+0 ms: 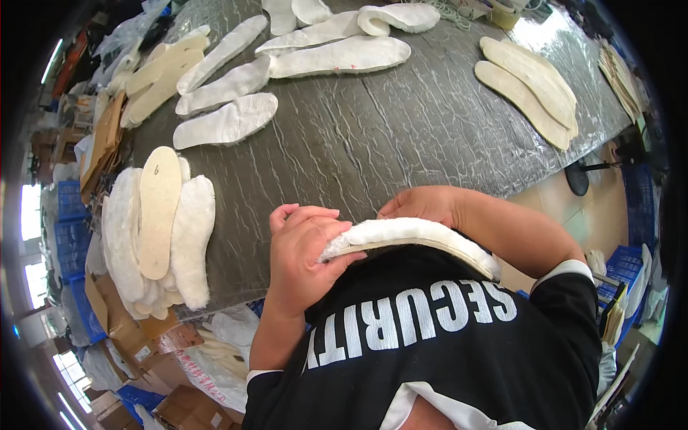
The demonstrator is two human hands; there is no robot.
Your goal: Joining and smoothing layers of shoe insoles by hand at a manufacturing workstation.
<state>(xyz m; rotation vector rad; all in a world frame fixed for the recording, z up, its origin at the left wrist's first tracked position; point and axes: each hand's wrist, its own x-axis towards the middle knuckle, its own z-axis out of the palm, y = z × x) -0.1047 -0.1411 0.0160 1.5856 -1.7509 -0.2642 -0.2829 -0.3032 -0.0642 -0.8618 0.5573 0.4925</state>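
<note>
A white fleece insole (408, 231) with a beige underside is held on edge, bowed, close against my black shirt. My left hand (304, 247) is closed on its left end, thumb on the near side and fingers over the far side. My right hand (424, 206) is bent at the insole's far upper edge, its fingertips partly hidden by the fleece. The insole's right end rests near my right forearm, against the shirt.
On the dark, wrinkled table cover (337, 158), a pile of fleece insoles (193, 240) lies left, topped by a beige insole (159, 215). Loose white insoles (226, 122) spread across the far side. Two beige insoles (527, 93) lie far right. Cardboard boxes (190, 408) and blue crates (72, 240) stand left.
</note>
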